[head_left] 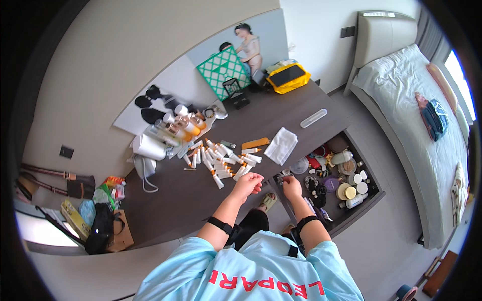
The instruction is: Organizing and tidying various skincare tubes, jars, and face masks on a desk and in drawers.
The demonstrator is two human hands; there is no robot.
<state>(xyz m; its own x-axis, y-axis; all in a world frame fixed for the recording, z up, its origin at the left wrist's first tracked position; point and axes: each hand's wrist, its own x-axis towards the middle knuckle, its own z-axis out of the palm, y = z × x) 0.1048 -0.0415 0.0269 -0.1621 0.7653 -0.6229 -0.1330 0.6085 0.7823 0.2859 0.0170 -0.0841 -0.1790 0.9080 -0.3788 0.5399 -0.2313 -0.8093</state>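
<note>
My left hand [249,184] is over the front edge of the dark brown table [175,215], its fingers curled in and nothing showing in them. Just beyond it lies a loose pile of small white tubes with orange caps [219,159]. My right hand [291,187] is closed at the left side of a pulled-out drawer [369,198]; whatever its fingers pinch is too small to make out. Jars, bottles, a purple round container [331,184] and black hair ties [315,189] fill the drawer. A folded white cloth [281,146] lies on the table beyond both hands.
Pump bottles [183,128], a white cylinder [148,146] and a green lattice panel [223,72] stand along the wall. A yellow pack [288,78] sits at the back right, bags [103,220] at the left. A bed [401,100] stands to the right.
</note>
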